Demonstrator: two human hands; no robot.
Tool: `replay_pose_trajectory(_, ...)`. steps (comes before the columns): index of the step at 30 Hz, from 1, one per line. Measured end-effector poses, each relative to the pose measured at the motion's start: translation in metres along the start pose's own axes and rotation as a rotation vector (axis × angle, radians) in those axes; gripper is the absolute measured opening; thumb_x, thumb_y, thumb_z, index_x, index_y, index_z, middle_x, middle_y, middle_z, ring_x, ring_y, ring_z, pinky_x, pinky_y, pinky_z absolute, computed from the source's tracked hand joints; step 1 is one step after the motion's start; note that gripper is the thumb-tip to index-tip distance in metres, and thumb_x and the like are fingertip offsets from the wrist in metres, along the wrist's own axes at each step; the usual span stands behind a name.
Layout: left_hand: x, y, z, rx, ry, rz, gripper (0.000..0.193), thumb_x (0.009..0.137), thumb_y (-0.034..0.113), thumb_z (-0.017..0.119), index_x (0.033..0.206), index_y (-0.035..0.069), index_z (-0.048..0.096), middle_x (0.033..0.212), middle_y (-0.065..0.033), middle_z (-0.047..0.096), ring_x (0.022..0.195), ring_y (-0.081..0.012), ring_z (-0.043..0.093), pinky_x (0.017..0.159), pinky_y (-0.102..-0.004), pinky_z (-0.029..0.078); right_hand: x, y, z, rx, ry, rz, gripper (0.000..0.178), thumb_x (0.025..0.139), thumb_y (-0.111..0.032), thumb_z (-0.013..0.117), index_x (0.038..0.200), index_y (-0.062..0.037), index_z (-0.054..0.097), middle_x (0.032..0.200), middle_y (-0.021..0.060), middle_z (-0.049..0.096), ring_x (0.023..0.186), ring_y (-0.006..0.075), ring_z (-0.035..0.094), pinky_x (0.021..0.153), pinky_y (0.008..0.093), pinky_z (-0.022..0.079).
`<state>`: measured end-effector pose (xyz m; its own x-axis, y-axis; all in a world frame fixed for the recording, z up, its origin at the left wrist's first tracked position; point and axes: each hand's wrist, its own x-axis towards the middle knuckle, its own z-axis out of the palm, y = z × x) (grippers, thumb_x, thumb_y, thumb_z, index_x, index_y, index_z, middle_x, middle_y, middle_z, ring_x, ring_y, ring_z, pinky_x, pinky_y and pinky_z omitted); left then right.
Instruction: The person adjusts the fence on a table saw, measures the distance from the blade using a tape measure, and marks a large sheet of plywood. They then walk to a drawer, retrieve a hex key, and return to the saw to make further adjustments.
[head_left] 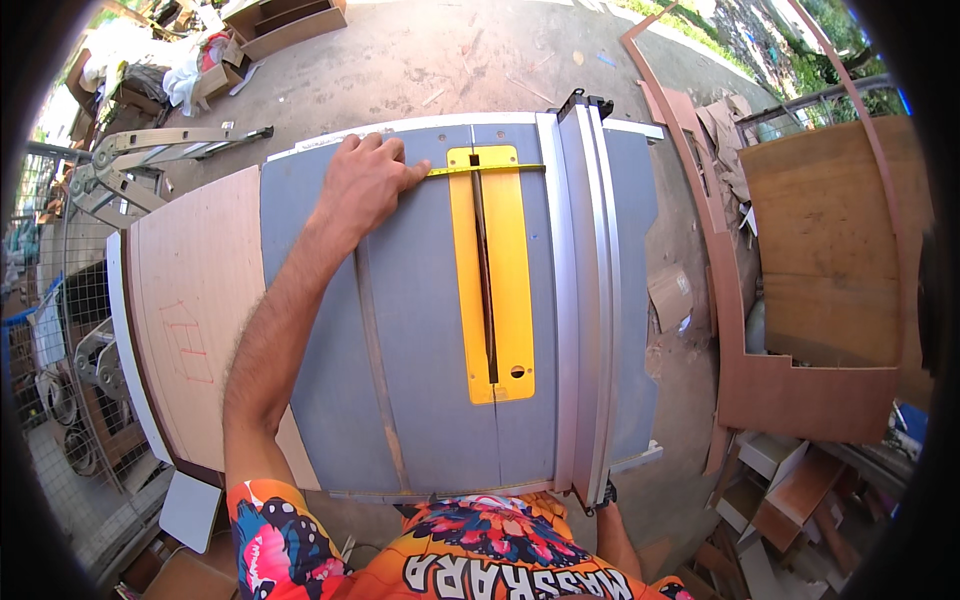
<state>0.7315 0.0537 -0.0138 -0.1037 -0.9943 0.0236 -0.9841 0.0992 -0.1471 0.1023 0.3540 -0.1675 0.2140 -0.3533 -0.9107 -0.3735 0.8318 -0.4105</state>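
My left hand (365, 185) is closed on a tape measure at the far part of a grey table saw top (420, 300). Its case is hidden under my fingers. The yellow tape blade (445, 171) runs right, across the yellow throat plate (515, 280), and its end meets the silver rip fence (585, 300). A long dark slot lies along the plate. At the near end of the fence, my right hand (606, 518) is beside the black fence lever (609, 492). Its fingers are mostly hidden, so its grip is unclear.
A pale wooden board (200, 310) adjoins the saw top on the left. A folded ladder (150, 160) and wire mesh stand beyond it. Cut brown panels (800, 400) lean at the right, above wooden offcuts (790, 500). An open wooden box (285, 25) lies on the far floor.
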Motion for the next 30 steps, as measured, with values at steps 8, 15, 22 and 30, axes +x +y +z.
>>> replay_pose_trajectory(8, 0.001, 0.002, -0.002, -0.018, -0.021, -0.005, 0.037, 0.101, 0.011, 0.062, 0.125, 0.035, 0.078, 0.101, 0.0001, 0.071, 0.098, -0.0157, 0.063, 0.092, -0.0343, 0.049, 0.006, -0.004, 0.000, 0.006, 0.016, 0.004, 0.023, 0.095, -0.017, 0.071, 0.113, -0.0020, 0.068, 0.089, 0.0115, 0.074, 0.078, 0.0217, 0.071, 0.061, 0.0339, 0.056)
replay_pose_trajectory(15, 0.004, 0.004, -0.009, 0.028, -0.078, -0.007, 0.035, 0.101, 0.013, 0.062, 0.124, 0.034, 0.078, 0.102, 0.0003, 0.072, 0.098, -0.0161, 0.063, 0.092, -0.0338, 0.049, 0.020, -0.017, 0.004, 0.010, 0.024, 0.009, 0.024, 0.095, -0.016, 0.071, 0.114, -0.0020, 0.068, 0.090, 0.0116, 0.074, 0.079, 0.0220, 0.071, 0.061, 0.0342, 0.057)
replay_pose_trajectory(22, 0.000, 0.002, -0.006, 0.078, -0.030, 0.026, 0.036, 0.100, 0.012, 0.063, 0.124, 0.033, 0.078, 0.099, 0.0018, 0.071, 0.097, -0.0140, 0.062, 0.087, -0.0327, 0.047, 0.040, -0.037, 0.007, 0.026, 0.037, 0.011, 0.025, 0.095, -0.016, 0.071, 0.115, -0.0019, 0.067, 0.090, 0.0117, 0.074, 0.080, 0.0224, 0.071, 0.062, 0.0345, 0.057)
replay_pose_trajectory(30, 0.000, 0.003, -0.008, 0.065, 0.038, 0.092, 0.031, 0.098, 0.015, 0.064, 0.122, 0.026, 0.079, 0.095, 0.0018, 0.067, 0.092, -0.0142, 0.059, 0.086, -0.0315, 0.045, 0.065, -0.053, 0.011, 0.052, 0.075, 0.064, 0.026, 0.095, -0.015, 0.071, 0.117, -0.0019, 0.067, 0.091, 0.0119, 0.074, 0.081, 0.0227, 0.071, 0.063, 0.0348, 0.057)
